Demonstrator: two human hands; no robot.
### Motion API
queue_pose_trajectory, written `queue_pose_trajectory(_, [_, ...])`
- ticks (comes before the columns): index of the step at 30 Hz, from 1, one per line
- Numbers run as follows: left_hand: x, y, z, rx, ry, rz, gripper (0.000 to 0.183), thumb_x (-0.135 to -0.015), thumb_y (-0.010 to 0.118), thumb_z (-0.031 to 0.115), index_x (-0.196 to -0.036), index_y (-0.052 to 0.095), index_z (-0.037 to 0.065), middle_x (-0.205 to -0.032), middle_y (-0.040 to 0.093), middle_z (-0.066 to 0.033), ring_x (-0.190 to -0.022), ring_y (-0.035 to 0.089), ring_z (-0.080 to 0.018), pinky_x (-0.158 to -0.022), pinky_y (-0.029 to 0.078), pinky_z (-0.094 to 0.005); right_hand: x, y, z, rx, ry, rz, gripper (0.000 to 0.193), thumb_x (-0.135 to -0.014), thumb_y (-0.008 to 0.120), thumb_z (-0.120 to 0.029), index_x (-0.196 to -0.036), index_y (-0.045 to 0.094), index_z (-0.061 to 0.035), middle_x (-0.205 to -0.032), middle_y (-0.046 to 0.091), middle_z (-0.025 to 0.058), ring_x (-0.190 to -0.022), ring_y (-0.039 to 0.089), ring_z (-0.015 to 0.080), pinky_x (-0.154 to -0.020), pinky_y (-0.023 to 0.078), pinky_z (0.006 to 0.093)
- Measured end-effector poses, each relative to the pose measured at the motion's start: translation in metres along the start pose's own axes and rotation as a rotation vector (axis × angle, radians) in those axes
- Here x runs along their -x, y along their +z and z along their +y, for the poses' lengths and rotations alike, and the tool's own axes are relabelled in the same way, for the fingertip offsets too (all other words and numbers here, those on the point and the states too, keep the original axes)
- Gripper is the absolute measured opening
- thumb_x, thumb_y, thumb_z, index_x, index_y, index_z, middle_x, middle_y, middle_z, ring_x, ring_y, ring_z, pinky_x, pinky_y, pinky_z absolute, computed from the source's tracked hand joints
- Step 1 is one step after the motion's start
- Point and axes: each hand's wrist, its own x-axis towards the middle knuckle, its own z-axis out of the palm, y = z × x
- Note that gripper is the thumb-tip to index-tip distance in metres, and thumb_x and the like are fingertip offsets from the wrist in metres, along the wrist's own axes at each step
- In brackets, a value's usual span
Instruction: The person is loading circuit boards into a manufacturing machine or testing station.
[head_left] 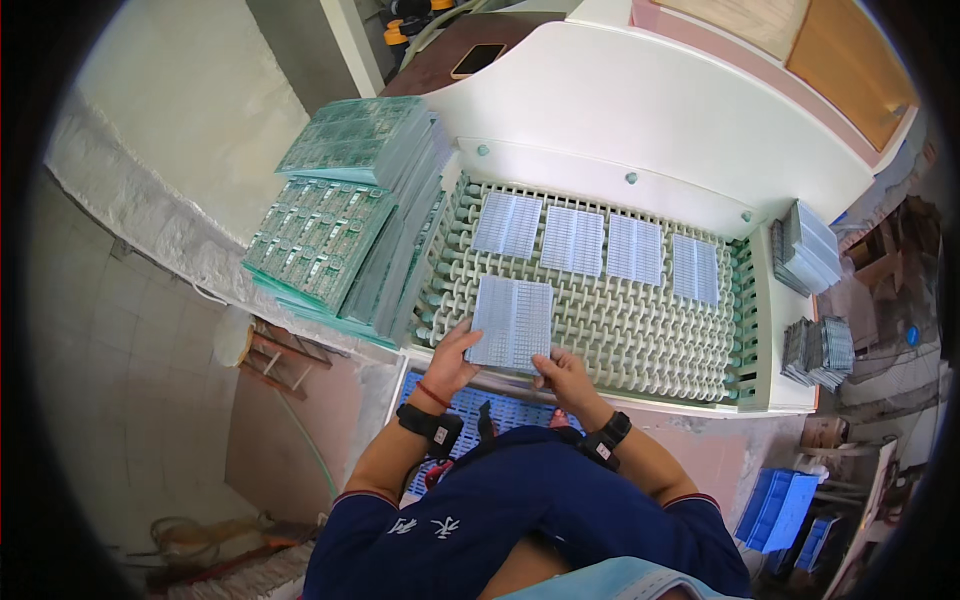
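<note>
Between my two hands I hold a pale grey-blue circuit board panel (510, 322) by its near corners. My left hand (455, 358) grips its left edge with the thumb on top. On the near right corner, my right hand (564, 378) pinches the board. It is over the near left part of a roller conveyor (640, 350) with rows of cream wheels. Farther back, several similar panels lie flat in a row on the rollers, among them a left panel (508, 226) and a right panel (695, 270).
Tall stacks of green circuit board panels (320, 240) stand left of the conveyor. Smaller board stacks (818, 350) rest on its right ledge. A white machine wall (640, 110) rises behind. A phone (479, 61) lies at the back; blue crates (776, 508) stand low right.
</note>
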Motion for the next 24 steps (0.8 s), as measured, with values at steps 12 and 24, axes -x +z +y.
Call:
queue_pose_trajectory(12, [0.036, -0.037, 0.004, -0.032, 0.036, 0.001, 0.044, -0.083, 0.049, -0.001, -0.125, 0.037, -0.003, -0.114, 0.053, -0.0167, -0.103, 0.055, -0.0257, -0.087, 0.048, -0.036, -0.009, 0.012, -0.013, 0.478, 0.05, -0.089, 0.02, -0.082, 0.064, -0.018, -0.079, 0.06, 0.0013, -0.06, 0.056, 0.0004, -0.051, 0.05, 0.0052, -0.047, 0.039, 0.0187])
queue_pose_trajectory(24, [0.058, -0.079, 0.002, 0.101, 0.111, 0.055, 0.039, -0.091, 0.045, 0.018, -0.124, 0.04, -0.003, -0.115, 0.053, -0.0149, -0.102, 0.056, -0.023, -0.088, 0.047, -0.0357, -0.029, -0.049, -0.023, 0.271, -0.088, 0.307, 0.022, -0.084, 0.06, -0.018, -0.069, 0.056, -0.0033, -0.053, 0.053, 0.0029, -0.042, 0.049, 0.0085, -0.04, 0.038, 0.0209])
